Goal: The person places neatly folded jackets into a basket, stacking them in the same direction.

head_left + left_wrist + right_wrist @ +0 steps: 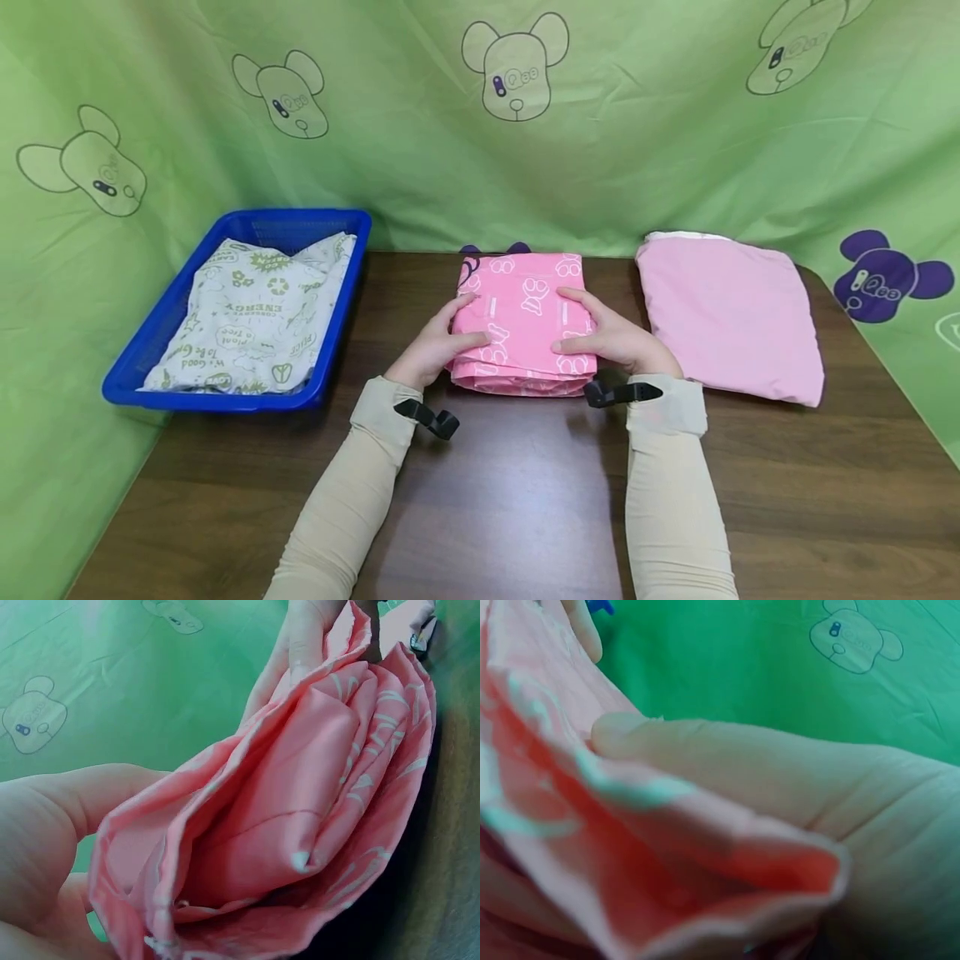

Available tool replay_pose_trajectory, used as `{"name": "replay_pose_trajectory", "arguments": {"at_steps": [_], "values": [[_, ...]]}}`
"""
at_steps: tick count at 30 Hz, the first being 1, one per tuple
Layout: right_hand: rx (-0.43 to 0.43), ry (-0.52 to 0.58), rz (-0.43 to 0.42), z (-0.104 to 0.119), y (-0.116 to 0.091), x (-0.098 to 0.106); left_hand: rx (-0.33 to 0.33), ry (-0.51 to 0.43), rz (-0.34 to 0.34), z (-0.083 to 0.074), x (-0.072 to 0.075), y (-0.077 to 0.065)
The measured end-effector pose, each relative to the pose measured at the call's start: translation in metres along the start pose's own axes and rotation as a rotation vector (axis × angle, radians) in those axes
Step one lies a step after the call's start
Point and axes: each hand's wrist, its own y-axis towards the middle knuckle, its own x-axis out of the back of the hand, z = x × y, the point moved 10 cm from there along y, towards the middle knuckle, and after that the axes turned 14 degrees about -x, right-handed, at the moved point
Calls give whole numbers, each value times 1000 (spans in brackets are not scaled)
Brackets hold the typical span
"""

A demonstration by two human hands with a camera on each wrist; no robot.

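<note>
A folded pink cloth [528,321] with white printed figures lies as a thick square bundle at the back middle of the table. My left hand [438,342] grips its left side, thumb and forefinger spread over the top. On the opposite side my right hand [615,333] holds it the same way; the remaining fingers of both hands are hidden. Seen from the left wrist, loose layers of the cloth [270,817] gape at the end. In the right wrist view, the right thumb [705,750] lies along the upper layer.
To the left stands a blue basket [116,379] with a white, green-printed cloth item [255,317] in it. A plain pink folded cloth [731,317] lies at the right. Behind the wooden table [517,517] hangs a green curtain [405,108] with bear prints.
</note>
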Motion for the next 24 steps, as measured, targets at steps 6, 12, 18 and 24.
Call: {"name": "replay_pose_trajectory", "arguments": {"at_steps": [6, 12, 18, 24], "values": [[3, 9, -4, 4, -2, 0, 5, 25, 5, -2, -1, -1], [22, 10, -14, 8, -4, 0, -13, 82, -9, -7, 2, -1], [62, 26, -17, 16, -6, -1, -13, 109, -30, -14, 6, -3], [80, -24, -57, 21, -8, 1, -19, 119, -34, -19, 7, -3]]}}
